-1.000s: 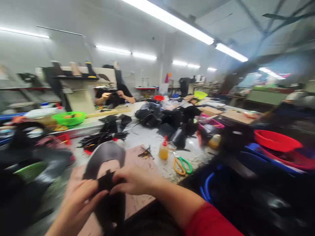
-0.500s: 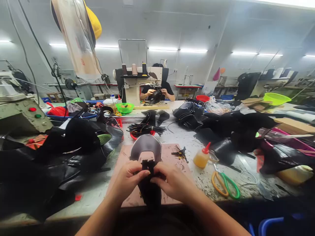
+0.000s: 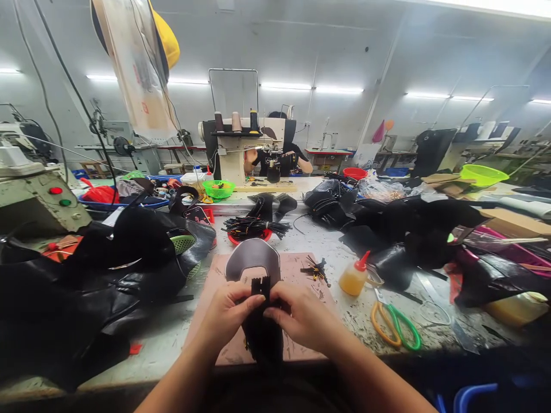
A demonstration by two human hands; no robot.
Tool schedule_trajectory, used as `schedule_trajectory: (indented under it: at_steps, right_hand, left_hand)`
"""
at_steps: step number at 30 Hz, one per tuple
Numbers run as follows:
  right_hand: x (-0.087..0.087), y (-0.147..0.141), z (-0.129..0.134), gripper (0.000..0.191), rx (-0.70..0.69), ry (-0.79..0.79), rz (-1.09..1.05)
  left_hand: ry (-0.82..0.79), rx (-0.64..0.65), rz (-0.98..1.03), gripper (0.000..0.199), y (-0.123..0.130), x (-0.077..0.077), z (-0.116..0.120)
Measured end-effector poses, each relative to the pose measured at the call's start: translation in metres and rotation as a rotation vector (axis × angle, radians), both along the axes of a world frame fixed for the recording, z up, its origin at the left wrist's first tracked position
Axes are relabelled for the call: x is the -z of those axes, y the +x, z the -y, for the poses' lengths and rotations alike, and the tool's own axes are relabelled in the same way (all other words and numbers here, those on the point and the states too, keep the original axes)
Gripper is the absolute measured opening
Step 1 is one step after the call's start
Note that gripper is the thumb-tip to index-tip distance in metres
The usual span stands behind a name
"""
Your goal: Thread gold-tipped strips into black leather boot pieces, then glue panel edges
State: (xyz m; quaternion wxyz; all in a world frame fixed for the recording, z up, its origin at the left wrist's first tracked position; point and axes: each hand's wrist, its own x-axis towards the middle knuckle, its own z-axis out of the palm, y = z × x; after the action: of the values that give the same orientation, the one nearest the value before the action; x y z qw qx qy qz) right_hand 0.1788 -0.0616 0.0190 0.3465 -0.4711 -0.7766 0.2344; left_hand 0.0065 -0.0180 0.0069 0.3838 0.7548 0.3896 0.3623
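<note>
Between my two hands is a black shoe upper (image 3: pixel 263 341), its dark, glossy curved front part (image 3: pixel 253 253) lying farther away on a pink board (image 3: pixel 301 338). My left hand (image 3: pixel 235 314) pinches the left side of a narrow black piece with a ragged top edge, thumb pointing inward. On the opposite side my right hand (image 3: pixel 297 315) pinches the upper with thumb and bent fingers. Small yellow bits show at the upper's left edge. The parts under my fingertips are hidden.
Right of the board stand a glue bottle (image 3: pixel 353 275) with a red tip and scissors (image 3: pixel 394 324) with orange and green handles. Small black strips (image 3: pixel 316 269) lie on the board. Black leather pieces (image 3: pixel 129 269) pile up at left. A co-worker (image 3: pixel 297 158) sits behind a sewing machine (image 3: pixel 230 149).
The upper has turned slightly and its front part has shifted a little left. My hands keep their hold. Across the table, the co-worker's hands and black workpiece have moved.
</note>
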Motion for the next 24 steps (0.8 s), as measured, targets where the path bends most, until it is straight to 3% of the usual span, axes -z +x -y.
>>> schedule_trajectory:
  at_steps: [8, 18, 24]
  right_hand:
    - [-0.002, 0.006, 0.001, 0.009, 0.041, -0.035, 0.018]
    - [-0.002, 0.02, 0.007, 0.009, 0.042, -0.03, -0.063]
    - [0.003, 0.022, 0.011, 0.005, 0.056, -0.028, -0.09]
  left_hand:
    - [-0.162, 0.107, 0.109, 0.028, 0.006, 0.0, -0.005]
    - [-0.452, 0.166, 0.196, 0.033, 0.023, -0.011, -0.006]
    - [-0.457, 0.207, 0.15, 0.032, 0.03, -0.012, -0.006]
